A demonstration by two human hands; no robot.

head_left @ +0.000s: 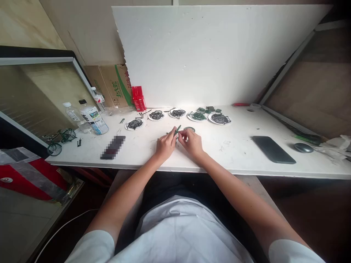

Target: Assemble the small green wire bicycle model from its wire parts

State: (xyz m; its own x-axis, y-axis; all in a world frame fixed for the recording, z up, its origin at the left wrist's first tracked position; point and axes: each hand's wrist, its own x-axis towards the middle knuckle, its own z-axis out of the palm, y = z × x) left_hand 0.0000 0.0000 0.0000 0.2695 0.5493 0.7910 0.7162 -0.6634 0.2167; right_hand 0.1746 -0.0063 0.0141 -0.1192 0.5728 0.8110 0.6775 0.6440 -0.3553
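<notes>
My left hand [166, 146] and my right hand [193, 143] meet close together over the middle of the table. A small dark green part [178, 129], seemingly of a miniature bicycle, sticks up from the fingers of my left hand, which are closed around it. The fingertips of my right hand pinch at the same spot; whatever is between them is too small to make out. Just behind my right hand lies a small green spoked wheel [189, 128], partly hidden by the fingers.
Small plates of dark parts [134, 125] and green parts [197, 116] line the back. A miniature bicycle [62, 137], bottles [94, 118] and a blurred dark object [113, 147] are at left. A black phone-like slab [273, 149] and a mouse [303, 147] lie at right.
</notes>
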